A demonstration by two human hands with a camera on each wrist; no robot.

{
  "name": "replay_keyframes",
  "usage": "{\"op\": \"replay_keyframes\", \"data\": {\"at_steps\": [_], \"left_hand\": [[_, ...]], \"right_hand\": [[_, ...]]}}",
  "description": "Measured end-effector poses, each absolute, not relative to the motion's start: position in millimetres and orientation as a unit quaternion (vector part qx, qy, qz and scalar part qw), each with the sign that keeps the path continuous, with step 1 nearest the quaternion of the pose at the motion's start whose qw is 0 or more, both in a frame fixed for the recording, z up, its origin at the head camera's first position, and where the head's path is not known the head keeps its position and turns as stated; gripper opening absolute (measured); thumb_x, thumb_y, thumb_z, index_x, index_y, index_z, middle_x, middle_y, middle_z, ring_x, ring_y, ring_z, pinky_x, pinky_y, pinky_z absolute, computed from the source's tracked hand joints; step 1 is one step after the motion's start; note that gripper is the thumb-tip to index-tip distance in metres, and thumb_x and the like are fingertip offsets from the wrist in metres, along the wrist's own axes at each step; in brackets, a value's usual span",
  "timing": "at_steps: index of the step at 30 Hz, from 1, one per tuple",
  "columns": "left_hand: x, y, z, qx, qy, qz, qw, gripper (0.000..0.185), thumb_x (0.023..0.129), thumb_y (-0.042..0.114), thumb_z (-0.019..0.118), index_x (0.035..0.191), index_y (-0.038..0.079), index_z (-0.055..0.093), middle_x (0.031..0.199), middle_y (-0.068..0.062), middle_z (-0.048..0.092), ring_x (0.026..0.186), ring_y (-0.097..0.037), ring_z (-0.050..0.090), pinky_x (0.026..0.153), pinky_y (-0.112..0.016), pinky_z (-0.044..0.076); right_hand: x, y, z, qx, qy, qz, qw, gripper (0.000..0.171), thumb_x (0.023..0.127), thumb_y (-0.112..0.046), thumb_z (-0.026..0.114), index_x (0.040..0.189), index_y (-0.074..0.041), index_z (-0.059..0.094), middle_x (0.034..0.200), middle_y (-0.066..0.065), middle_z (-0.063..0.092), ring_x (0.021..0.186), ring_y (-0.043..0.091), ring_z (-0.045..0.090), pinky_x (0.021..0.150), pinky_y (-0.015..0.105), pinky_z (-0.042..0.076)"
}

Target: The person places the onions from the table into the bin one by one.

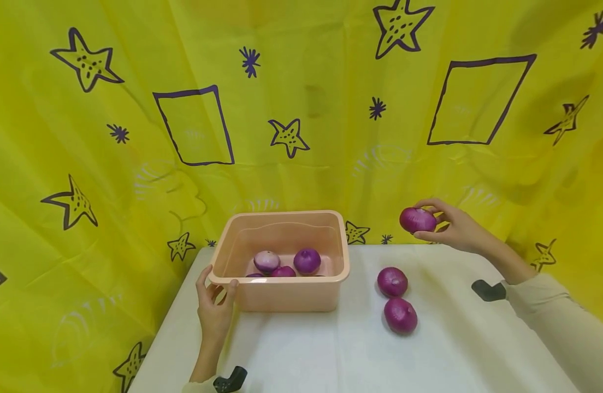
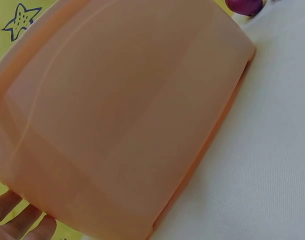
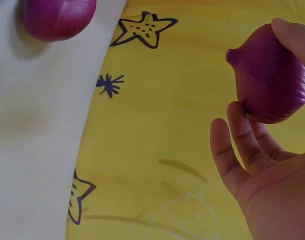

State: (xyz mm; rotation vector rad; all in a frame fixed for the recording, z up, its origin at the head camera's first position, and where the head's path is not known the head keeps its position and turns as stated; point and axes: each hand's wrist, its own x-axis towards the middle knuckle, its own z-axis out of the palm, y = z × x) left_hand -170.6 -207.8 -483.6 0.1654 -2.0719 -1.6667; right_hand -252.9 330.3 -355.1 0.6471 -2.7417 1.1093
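A peach plastic tub (image 1: 282, 295) stands on the white table with several purple onions (image 1: 307, 260) inside. My left hand (image 1: 214, 305) grips the tub's front left corner, thumb over the rim; in the left wrist view the tub wall (image 2: 117, 115) fills the frame and my fingers (image 2: 22, 225) show at the bottom left. My right hand (image 1: 454, 226) holds a purple onion (image 1: 417, 219) in the air above the table's far right, pinched between thumb and fingers; the right wrist view shows this onion (image 3: 272, 80) close up.
Two more purple onions (image 1: 392, 281) (image 1: 400, 315) lie on the table (image 1: 301, 349) right of the tub. A yellow cloth (image 1: 301, 109) with drawn stars and squares hangs behind and around. One onion (image 3: 57, 17) shows in the right wrist view, another (image 2: 245, 6) in the left.
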Motion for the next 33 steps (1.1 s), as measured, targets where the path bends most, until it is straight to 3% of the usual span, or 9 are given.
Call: {"op": "replay_keyframes", "data": {"at_steps": [3,9,16,22,33], "left_hand": [[-171,-208,-483,0.06,-0.758,-0.605,0.237,0.072,0.098,0.029,0.071,0.157,0.025,0.03,0.156,-0.018,0.043,0.133,-0.04,0.052,0.09,-0.012,0.047],[-168,-208,-479,0.058,-0.76,-0.6,0.241,0.072,0.099,0.027,0.07,0.158,0.024,0.029,0.155,-0.019,0.043,0.132,-0.041,0.053,0.1,-0.04,0.047],[-169,-208,-481,0.067,-0.759,-0.602,0.239,0.072,0.099,0.028,0.071,0.158,0.026,0.03,0.156,-0.018,0.043,0.133,-0.039,0.053,0.095,-0.025,0.049],[-168,-208,-483,0.066,-0.757,-0.605,0.237,0.073,0.098,0.024,0.072,0.158,0.024,0.03,0.154,-0.022,0.045,0.132,-0.042,0.053,0.097,-0.039,0.049],[-168,-207,-484,0.058,-0.756,-0.605,0.243,0.075,0.098,0.022,0.072,0.159,0.025,0.028,0.155,-0.021,0.044,0.132,-0.042,0.053,0.096,-0.041,0.05]], "right_hand": [[-253,328,-353,0.203,-0.906,0.367,0.051,0.06,0.088,-0.022,0.083,0.138,-0.012,0.052,0.127,0.019,0.056,0.108,0.039,0.059,0.075,0.021,0.058],[-263,314,-347,0.215,-0.904,0.366,0.054,0.061,0.088,-0.024,0.083,0.138,-0.012,0.052,0.129,0.02,0.057,0.109,0.038,0.059,0.077,0.02,0.057],[-278,274,-339,0.235,-0.896,0.374,0.036,0.061,0.088,-0.026,0.083,0.14,-0.015,0.051,0.134,0.019,0.056,0.109,0.036,0.06,0.083,0.029,0.058],[-295,234,-338,0.261,-0.884,0.388,0.012,0.061,0.088,-0.027,0.083,0.139,-0.017,0.052,0.133,0.018,0.058,0.109,0.036,0.061,0.084,0.041,0.061],[-314,162,-323,0.324,-0.862,0.389,-0.017,0.059,0.086,-0.025,0.084,0.137,-0.019,0.055,0.128,0.016,0.062,0.105,0.033,0.065,0.079,0.038,0.061]]}}
